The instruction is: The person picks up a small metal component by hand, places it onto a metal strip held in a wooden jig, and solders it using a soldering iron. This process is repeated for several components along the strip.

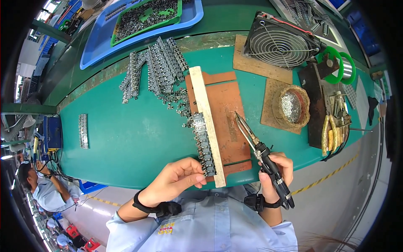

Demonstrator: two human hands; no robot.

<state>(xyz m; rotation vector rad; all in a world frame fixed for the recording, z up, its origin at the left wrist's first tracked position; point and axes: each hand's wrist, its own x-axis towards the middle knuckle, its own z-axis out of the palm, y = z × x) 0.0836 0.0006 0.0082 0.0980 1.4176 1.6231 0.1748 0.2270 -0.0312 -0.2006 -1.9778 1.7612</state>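
My right hand (278, 170) is closed round a black soldering iron (270, 164) with a thin metal feed tube beside its barrel. Its tip points away from me, over a reddish-brown board (224, 113). A pale wooden bar (206, 126) lies lengthwise on the board. Along the bar's left side runs a strip of small metal parts (204, 147). At the near end of this strip, my left hand (180, 177) pinches with thumb and fingers. Loose small metal pieces (178, 100) are scattered just beyond the strip.
Several finished-looking strips (161, 69) lie at the back. One short strip (83, 131) sits far left. A blue tray (94, 52) holds a green tray (180, 17) of parts. Right are a fan (279, 44), a round pot (304, 111), green solder spools (346, 67) and yellow-handled tools (329, 134).
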